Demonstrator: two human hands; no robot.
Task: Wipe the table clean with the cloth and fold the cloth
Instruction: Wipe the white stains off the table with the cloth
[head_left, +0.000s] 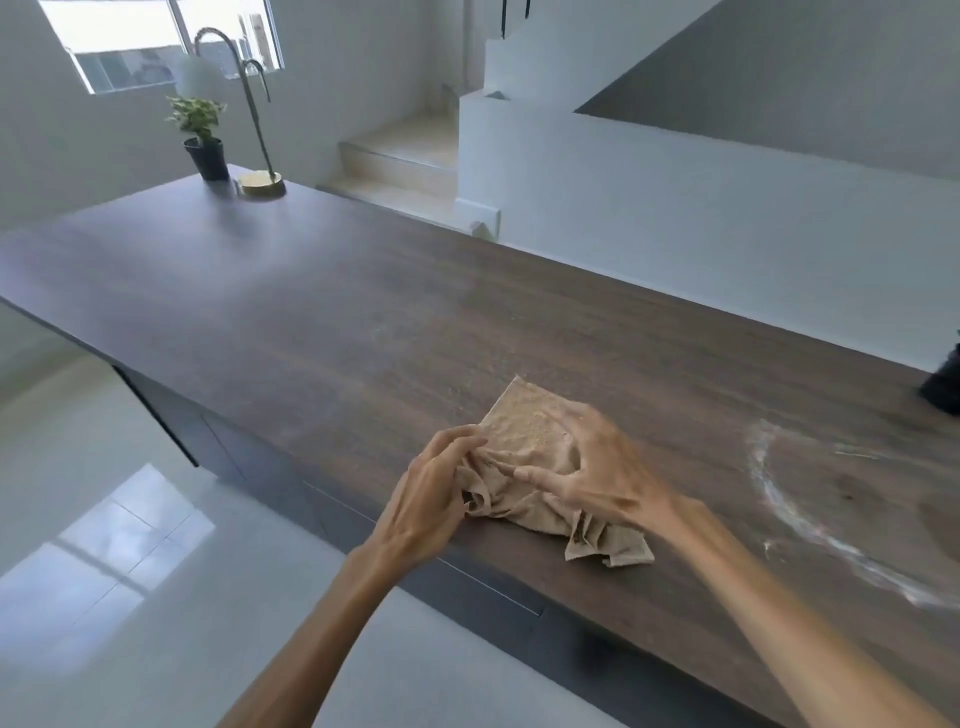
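Note:
A beige cloth (524, 431) lies crumpled near the front edge of the long dark wooden table (322, 312). One flat corner of it points away from me and carries pale crumbs or powder. My left hand (431, 493) pinches the cloth's left edge with curled fingers. My right hand (587, 467) rests on top of the cloth with spread fingers, the thumb stretched left across the folds. A curved white smear of powder (795, 509) marks the tabletop to the right of the cloth.
A small potted plant (200, 135) and a brass-based lamp (260, 179) stand at the far left end of the table. A dark object (943, 384) sits at the right edge of view. White stairs rise behind the table; a glossy floor lies below on the left.

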